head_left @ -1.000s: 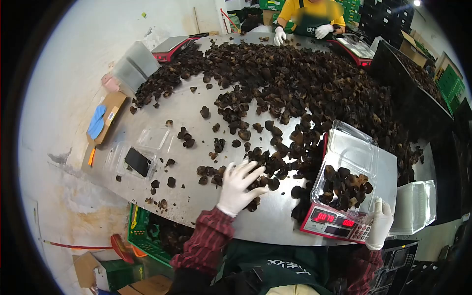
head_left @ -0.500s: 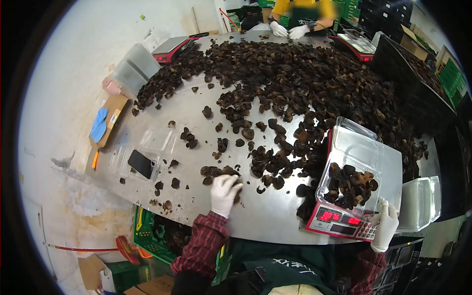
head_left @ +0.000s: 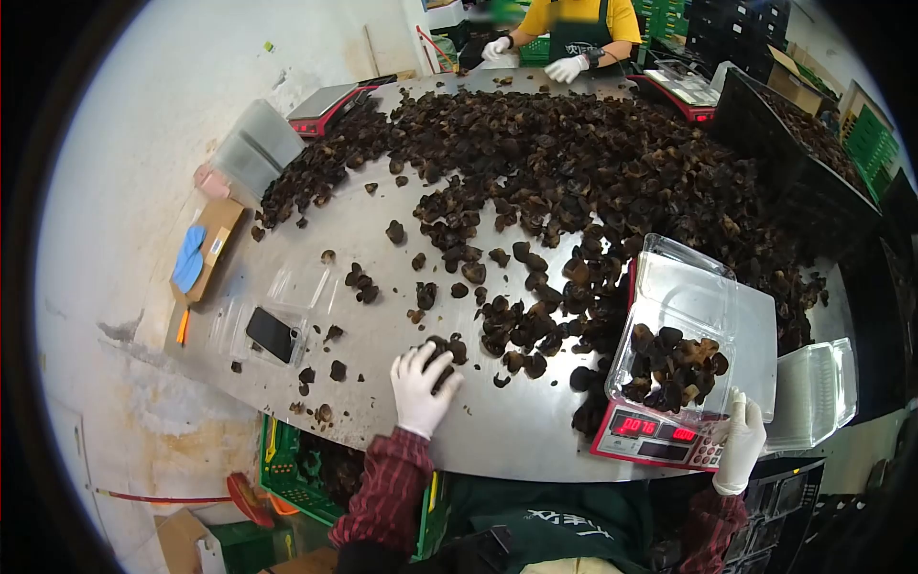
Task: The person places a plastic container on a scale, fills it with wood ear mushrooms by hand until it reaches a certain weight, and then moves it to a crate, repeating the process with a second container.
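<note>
Your left hand point(head_left: 419, 387), in a white glove, cups a small clump of dark dried mushrooms point(head_left: 442, 352) near the front edge of the steel desk point(head_left: 382, 249), the fingers curled together over the pieces. Just right of the clump, more loose mushrooms trail back toward the large dark pile point(head_left: 593, 163) that covers most of the desk's far half.

Your right hand point(head_left: 741, 442), also gloved, rests at the lower right corner of the red scale point(head_left: 655, 435), fingers loosely together against its keypad side, gripping nothing that can be made out. On the scale sits a clear plastic clamshell box point(head_left: 674, 335), lid open, partly filled with mushrooms; the red display is lit.

A stack of empty clear boxes point(head_left: 813, 397) lies to the right of the scale. To your left a dark phone point(head_left: 273, 335) rests in a clear tray, with a cardboard piece and blue glove point(head_left: 189, 258) beyond. Across the desk, another person's gloved hands point(head_left: 566, 68) work at the far edge.
</note>
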{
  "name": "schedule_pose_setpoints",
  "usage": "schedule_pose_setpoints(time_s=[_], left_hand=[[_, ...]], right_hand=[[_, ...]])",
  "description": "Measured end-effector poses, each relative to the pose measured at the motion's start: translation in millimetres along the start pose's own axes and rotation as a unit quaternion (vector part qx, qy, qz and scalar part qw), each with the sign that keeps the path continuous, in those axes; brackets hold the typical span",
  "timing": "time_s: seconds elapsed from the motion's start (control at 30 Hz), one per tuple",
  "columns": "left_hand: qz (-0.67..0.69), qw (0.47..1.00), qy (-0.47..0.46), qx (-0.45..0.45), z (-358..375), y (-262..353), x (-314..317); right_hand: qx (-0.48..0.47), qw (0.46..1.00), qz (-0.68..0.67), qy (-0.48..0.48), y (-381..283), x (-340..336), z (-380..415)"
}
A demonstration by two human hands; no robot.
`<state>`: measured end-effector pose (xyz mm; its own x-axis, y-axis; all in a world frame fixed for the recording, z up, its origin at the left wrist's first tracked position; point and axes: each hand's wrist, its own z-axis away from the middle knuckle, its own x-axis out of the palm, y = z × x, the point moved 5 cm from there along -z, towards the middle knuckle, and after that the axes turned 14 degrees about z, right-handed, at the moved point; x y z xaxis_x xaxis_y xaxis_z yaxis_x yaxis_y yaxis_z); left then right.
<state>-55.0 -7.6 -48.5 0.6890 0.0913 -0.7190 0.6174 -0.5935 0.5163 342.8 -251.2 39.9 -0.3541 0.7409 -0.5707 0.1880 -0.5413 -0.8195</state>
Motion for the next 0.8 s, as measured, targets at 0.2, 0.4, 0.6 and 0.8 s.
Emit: schedule_pose_setpoints(time_s=[0.2,0.4,0.6,0.8], left_hand=[[0.002,0.999,0.044,0.013,-5.2,4.1,-0.3],[0.255,0.957,0.095,-0.102,-55.7,-6.3,4.5],[0.396,0.911,-0.040,0.105,-117.0,178.7,13.1],[0.224,0.849,-0.329,0.347,-109.1,287.0,92.6]], right_hand=[[-0.011,0.998,-0.017,-0.055,-1.2,12.0,4.4],[0.027,0.992,-0.034,-0.121,-22.4,14.3,8.6],[0.000,0.994,-0.029,-0.107,-24.2,18.5,-0.6],[0.029,0.987,-0.056,-0.149,-34.8,22.8,-0.8]])
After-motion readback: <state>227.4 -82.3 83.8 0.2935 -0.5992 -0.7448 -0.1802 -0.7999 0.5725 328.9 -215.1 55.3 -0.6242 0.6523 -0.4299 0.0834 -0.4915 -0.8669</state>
